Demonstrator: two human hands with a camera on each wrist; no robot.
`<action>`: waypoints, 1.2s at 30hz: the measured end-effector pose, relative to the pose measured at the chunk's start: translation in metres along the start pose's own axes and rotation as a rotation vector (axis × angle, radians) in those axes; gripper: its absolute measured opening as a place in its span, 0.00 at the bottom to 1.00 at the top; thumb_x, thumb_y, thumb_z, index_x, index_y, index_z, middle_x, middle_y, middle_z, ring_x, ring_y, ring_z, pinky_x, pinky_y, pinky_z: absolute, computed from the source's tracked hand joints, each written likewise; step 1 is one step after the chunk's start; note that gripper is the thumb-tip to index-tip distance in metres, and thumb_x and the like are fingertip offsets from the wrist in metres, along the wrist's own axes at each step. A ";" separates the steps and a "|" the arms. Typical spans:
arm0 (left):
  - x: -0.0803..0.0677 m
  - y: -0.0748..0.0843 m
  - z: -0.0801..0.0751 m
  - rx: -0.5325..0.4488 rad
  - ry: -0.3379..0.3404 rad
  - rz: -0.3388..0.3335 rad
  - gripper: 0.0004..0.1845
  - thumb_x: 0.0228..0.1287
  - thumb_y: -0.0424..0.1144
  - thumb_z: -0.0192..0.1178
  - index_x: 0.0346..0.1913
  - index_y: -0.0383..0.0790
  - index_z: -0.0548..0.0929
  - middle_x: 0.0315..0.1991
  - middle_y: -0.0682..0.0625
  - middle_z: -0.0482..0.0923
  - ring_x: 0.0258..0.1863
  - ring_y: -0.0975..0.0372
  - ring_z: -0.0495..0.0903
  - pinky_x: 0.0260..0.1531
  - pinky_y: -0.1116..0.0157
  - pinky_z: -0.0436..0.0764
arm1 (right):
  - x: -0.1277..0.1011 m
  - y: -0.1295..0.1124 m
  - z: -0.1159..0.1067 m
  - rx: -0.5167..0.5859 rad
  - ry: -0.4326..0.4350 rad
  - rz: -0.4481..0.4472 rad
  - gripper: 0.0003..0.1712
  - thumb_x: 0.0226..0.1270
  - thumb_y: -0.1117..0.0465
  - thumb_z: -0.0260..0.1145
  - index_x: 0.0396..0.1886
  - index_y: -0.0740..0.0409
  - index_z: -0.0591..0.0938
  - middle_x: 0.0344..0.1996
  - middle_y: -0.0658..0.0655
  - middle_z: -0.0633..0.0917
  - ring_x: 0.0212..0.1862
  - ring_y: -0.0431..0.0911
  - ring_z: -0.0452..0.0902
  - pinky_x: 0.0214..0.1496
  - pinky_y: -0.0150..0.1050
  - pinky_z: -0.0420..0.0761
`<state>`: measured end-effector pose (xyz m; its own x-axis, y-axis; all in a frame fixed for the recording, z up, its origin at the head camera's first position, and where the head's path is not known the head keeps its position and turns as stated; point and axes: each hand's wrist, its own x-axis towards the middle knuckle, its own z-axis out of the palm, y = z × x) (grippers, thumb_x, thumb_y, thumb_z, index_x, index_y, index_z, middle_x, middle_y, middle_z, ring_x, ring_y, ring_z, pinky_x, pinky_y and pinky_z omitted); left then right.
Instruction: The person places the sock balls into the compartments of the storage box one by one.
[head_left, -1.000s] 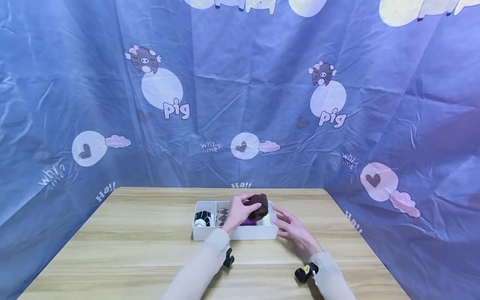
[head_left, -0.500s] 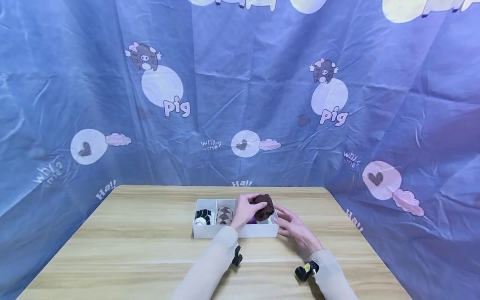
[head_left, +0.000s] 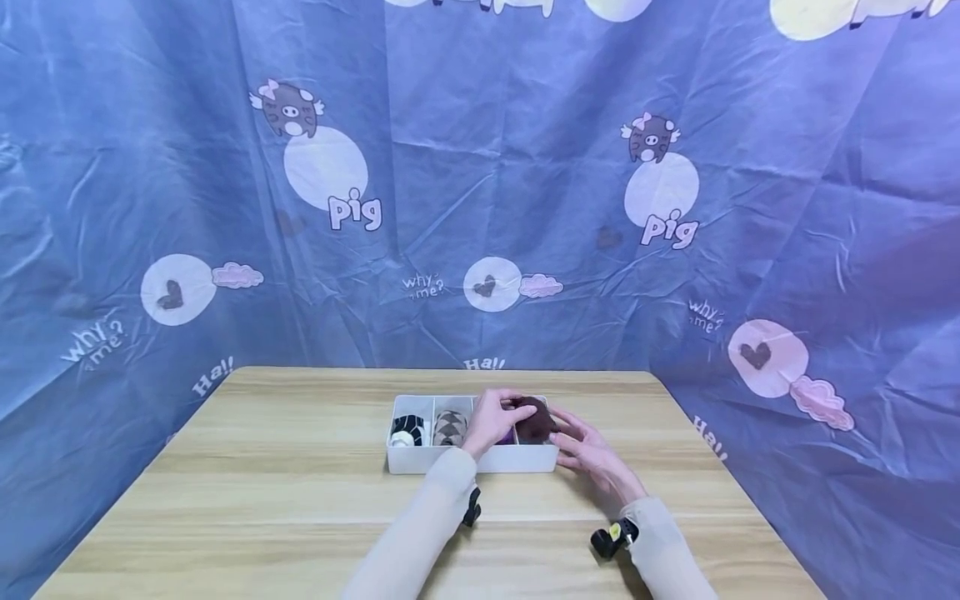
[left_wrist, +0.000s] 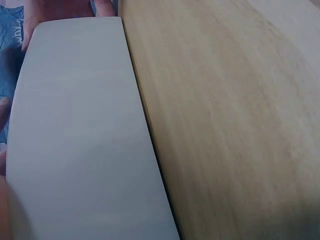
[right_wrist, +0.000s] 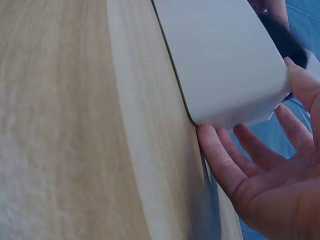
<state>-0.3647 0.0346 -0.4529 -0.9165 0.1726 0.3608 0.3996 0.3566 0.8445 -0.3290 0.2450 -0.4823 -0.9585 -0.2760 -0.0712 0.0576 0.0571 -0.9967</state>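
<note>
A dark brown rolled-up sock is pinched by my left hand at the right-hand compartment of a white divided box. It sits partly below the rim; whether it touches the bottom is hidden. My right hand touches the box's right end. In the right wrist view, the fingers lie extended against the end wall, and the thumb is by the rim. The left wrist view holds mostly the box's front wall, with the left fingers barely visible at the edge.
Other compartments hold a black-and-white rolled sock, a grey-brown argyle one and a purple one, partly covered by the left hand. The box stands on a wooden table before a blue patterned curtain.
My left hand has carried the brown sock rightward and down into the right-hand compartment. The argyle sock has come into fuller view. The right hand stays at the box's end.
</note>
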 end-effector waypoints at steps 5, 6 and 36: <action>-0.004 -0.001 -0.003 0.003 -0.031 -0.036 0.20 0.58 0.41 0.71 0.51 0.33 0.85 0.44 0.43 0.87 0.44 0.55 0.86 0.47 0.61 0.83 | 0.000 0.001 0.001 0.001 -0.018 0.008 0.42 0.70 0.56 0.64 0.78 0.53 0.55 0.74 0.71 0.57 0.58 0.47 0.76 0.56 0.41 0.81; -0.004 -0.002 -0.003 -0.003 -0.034 -0.035 0.20 0.59 0.40 0.70 0.51 0.32 0.85 0.45 0.42 0.87 0.44 0.54 0.86 0.48 0.60 0.83 | -0.001 0.001 0.001 -0.003 -0.024 0.005 0.42 0.70 0.56 0.64 0.78 0.53 0.54 0.74 0.71 0.57 0.58 0.47 0.76 0.57 0.41 0.81; -0.038 -0.012 -0.061 -0.225 0.074 -0.073 0.13 0.65 0.36 0.64 0.50 0.35 0.86 0.47 0.41 0.86 0.44 0.60 0.83 0.45 0.70 0.81 | -0.008 0.000 0.007 -0.076 0.110 -0.014 0.34 0.75 0.50 0.58 0.74 0.57 0.63 0.70 0.69 0.66 0.55 0.46 0.77 0.49 0.40 0.84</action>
<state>-0.3354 -0.0325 -0.4529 -0.9450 0.0829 0.3163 0.3256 0.1510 0.9334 -0.3198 0.2407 -0.4819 -0.9841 -0.1709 -0.0481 0.0262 0.1280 -0.9914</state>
